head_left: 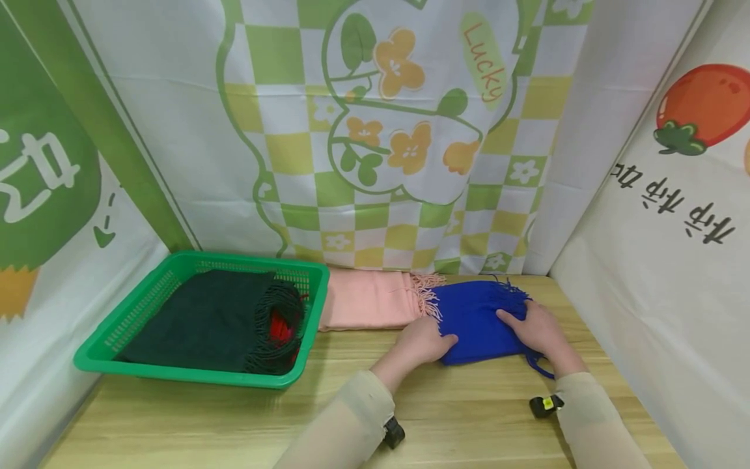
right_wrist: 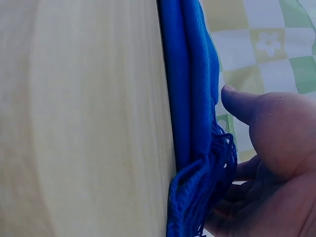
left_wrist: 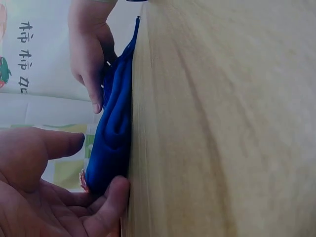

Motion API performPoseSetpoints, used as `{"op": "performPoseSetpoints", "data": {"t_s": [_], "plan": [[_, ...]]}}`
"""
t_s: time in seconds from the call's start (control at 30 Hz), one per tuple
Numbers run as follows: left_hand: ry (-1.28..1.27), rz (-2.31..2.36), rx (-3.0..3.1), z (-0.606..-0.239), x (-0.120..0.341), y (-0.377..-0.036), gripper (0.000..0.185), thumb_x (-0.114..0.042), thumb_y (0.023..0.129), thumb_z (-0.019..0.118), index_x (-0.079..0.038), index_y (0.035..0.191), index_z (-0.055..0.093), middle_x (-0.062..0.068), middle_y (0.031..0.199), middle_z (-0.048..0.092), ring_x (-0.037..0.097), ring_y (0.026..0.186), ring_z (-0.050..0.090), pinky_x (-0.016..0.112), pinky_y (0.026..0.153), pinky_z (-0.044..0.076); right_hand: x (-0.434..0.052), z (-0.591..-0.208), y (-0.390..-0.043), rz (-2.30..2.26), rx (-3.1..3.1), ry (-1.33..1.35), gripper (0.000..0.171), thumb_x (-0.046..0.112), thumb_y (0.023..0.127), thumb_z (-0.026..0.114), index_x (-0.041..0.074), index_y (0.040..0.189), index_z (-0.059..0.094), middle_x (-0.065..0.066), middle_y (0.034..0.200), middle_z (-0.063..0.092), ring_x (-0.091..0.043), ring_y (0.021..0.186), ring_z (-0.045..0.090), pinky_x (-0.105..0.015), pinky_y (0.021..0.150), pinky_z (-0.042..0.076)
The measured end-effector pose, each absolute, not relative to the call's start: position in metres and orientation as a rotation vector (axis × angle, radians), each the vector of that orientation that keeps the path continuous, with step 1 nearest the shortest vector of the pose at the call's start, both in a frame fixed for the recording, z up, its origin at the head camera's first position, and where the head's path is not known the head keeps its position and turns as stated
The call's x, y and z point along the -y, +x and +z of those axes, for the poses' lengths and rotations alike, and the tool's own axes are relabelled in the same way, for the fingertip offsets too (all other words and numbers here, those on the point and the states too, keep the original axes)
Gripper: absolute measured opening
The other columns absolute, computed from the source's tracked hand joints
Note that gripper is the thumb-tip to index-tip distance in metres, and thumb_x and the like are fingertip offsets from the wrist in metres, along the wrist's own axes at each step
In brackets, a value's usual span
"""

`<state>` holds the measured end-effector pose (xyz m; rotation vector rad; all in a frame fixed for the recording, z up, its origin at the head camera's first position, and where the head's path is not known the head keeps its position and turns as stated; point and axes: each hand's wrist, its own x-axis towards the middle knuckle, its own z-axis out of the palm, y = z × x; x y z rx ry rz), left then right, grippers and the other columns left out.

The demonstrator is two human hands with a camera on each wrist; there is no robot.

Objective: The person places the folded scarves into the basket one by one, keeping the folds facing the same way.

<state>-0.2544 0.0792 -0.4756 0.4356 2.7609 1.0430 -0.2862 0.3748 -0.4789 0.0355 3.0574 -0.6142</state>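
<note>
Blue scarf point(head_left: 477, 326), folded: lay on the table point(head_left: 457, 417) between left hand point(head_left: 424, 340) and right hand point(head_left: 536, 329). Left hand: fingers loose at the scarf's left edge, thumb apart. Right hand: likewise relaxed, beside the fringe point(head_left: 508, 294). Pink scarf point(head_left: 369, 299): lay beyond the left hand. Risk, as judged: uneven pressure could have opened the folds. Left wrist view showed the looped inner layers, which the head view hid.

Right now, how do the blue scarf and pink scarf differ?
Color: the blue scarf is deep blue, the pink scarf pale.
Place: the blue scarf reaches nearer the head camera; the pink scarf sits beside the basket.
Hands: the left hand and right hand flank the blue scarf, not the pink scarf.
Shared: both folded, fringed.
</note>
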Motion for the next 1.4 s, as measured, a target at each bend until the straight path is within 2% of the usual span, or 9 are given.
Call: {"op": "performPoseSetpoints", "data": {"t_s": [0.23,0.4,0.63,0.8,0.97,1.1,1.3,1.4], "plan": [[0.417,1.21,-2.68,-0.482,-0.079,-0.262,0.05,-0.036,0.105,0.076,-0.017,0.065,0.051,-0.003,0.062,0.047,0.017,0.052,0.049,0.033,0.052,0.041,-0.375,-0.48,-0.286,-0.66,-3.032,0.027,0.104,0.063,0.111,0.057,-0.025,0.16,0.031,-0.052,0.161,0.033,-0.069,0.148,0.037,-0.075,0.118,0.037],[0.436,1.255,-2.674,-0.507,-0.083,-0.281,0.053,-0.038,0.102,0.079,-0.018,0.064,0.048,-0.005,0.059,0.042,0.016,0.048,0.045,0.033,0.047,0.04,-0.375,-0.481,-0.287,-0.683,-3.024,0.014,0.104,0.063,0.112,0.056,-0.026,0.159,0.031,-0.051,0.16,0.035,-0.068,0.148,0.038,-0.074,0.118,0.039],[0.464,1.306,-2.653,-0.541,-0.09,-0.305,0.04,-0.037,0.098,0.083,-0.016,0.072,0.061,-0.003,0.069,0.057,0.017,0.058,0.056,0.033,0.055,0.049,-0.37,-0.479,-0.285,-0.721,-2.999,0.023,0.104,0.062,0.111,0.058,-0.027,0.158,0.032,-0.051,0.161,0.035,-0.068,0.148,0.037,-0.074,0.119,0.038],[0.479,1.27,-2.687,-0.541,-0.092,-0.305,0.036,-0.036,0.099,0.083,-0.014,0.077,0.064,-0.001,0.074,0.06,0.017,0.063,0.058,0.032,0.061,0.051,-0.367,-0.479,-0.286,-0.759,-2.979,0.037,0.102,0.058,0.111,0.06,-0.027,0.158,0.03,-0.051,0.161,0.033,-0.068,0.149,0.037,-0.073,0.12,0.037],[0.464,1.295,-2.654,-0.535,-0.091,-0.299,0.031,-0.034,0.098,0.084,-0.009,0.087,0.068,-0.001,0.074,0.064,0.016,0.061,0.064,0.03,0.068,0.056,-0.369,-0.481,-0.287,-0.765,-2.97,0.039,0.095,0.049,0.113,0.062,-0.028,0.158,0.029,-0.051,0.162,0.032,-0.068,0.149,0.036,-0.073,0.121,0.037],[0.451,1.318,-2.668,-0.538,-0.092,-0.3,0.032,-0.033,0.095,0.087,-0.008,0.091,0.068,-0.001,0.077,0.063,0.014,0.063,0.062,0.031,0.071,0.056,-0.37,-0.482,-0.288,-0.754,-2.966,0.031,0.089,0.041,0.113,0.064,-0.028,0.157,0.031,-0.051,0.161,0.033,-0.068,0.149,0.037,-0.073,0.121,0.037],[0.414,1.401,-2.596,-0.544,-0.091,-0.302,0.035,-0.03,0.095,0.088,-0.003,0.101,0.068,0.002,0.076,0.066,0.016,0.049,0.068,0.029,0.063,0.058,-0.37,-0.482,-0.288,-0.772,-2.933,0.05,0.089,0.041,0.112,0.065,-0.027,0.157,0.032,-0.051,0.161,0.034,-0.068,0.149,0.036,-0.073,0.12,0.037],[0.394,1.43,-2.572,-0.541,-0.09,-0.299,0.044,-0.029,0.096,0.087,0.004,0.117,0.066,0.011,0.089,0.071,0.018,0.044,0.069,0.028,0.06,0.059,-0.369,-0.48,-0.288,-0.809,-2.911,0.07,0.089,0.04,0.111,0.065,-0.027,0.157,0.032,-0.051,0.162,0.033,-0.068,0.15,0.035,-0.072,0.121,0.037]]}}
